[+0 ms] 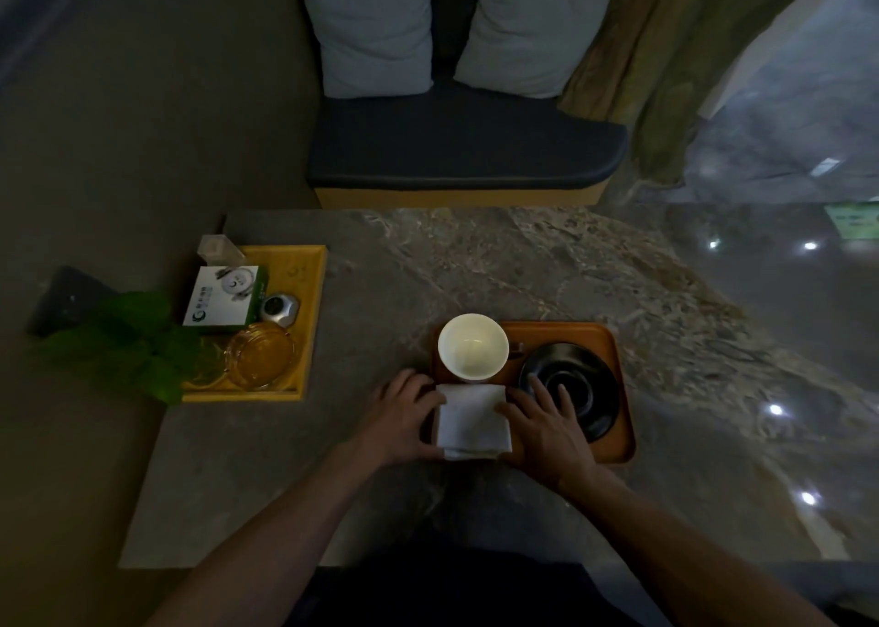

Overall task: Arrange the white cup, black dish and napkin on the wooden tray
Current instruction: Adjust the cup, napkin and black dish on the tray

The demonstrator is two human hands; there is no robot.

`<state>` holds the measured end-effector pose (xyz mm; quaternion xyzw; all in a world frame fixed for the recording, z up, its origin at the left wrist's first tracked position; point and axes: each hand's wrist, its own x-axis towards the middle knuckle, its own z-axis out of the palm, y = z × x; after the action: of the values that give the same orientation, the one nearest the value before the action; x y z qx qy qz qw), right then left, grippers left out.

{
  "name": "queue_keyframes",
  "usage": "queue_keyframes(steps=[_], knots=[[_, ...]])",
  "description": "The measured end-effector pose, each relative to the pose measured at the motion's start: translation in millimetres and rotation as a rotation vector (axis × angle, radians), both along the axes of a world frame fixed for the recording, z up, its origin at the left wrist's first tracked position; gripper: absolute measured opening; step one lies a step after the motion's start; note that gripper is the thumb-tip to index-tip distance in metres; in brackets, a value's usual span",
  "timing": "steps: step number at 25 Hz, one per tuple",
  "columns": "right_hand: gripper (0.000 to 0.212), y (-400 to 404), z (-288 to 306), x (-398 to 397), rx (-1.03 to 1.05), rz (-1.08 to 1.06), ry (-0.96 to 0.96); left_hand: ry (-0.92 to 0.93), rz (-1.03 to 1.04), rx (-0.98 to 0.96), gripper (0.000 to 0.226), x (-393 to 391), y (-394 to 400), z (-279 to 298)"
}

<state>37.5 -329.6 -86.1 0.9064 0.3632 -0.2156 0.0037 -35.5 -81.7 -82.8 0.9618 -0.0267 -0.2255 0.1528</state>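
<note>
Low in the frame, the left hand [402,417] and right hand [547,424] flank the folded white cloth napkin [472,419], fingers spread flat against its edges, seemingly pressing rather than pinching. Soft and light, it is best handled by its folded edges. It lies on the orange-brown wooden tray [623,436]'s near left part; beyond stand the round white ceramic cup [473,347], fragile, and the glossy black dish [578,388].

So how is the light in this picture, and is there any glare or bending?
Head view: the room is dim, and only the napkin, the cup and the pillows look bright; small white glare spots sit on the polished table at the right; the wide lens bends the table edges; the window area at the far right is blurred.
</note>
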Motion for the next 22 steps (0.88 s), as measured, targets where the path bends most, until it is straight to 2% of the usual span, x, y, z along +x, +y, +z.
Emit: queue_keyframes(steps=[4, 22], knots=[[0.085, 10.1, -2.0, 2.3, -0.013, -0.017, 0.008, 0.018, -0.056, 0.063, 0.089, 0.5, -6.8, -9.5], [0.084, 16.0, -4.9, 11.5, -0.011, 0.011, 0.028, 0.042, -0.056, 0.103, 0.079, 6.2, -14.0, -12.3]])
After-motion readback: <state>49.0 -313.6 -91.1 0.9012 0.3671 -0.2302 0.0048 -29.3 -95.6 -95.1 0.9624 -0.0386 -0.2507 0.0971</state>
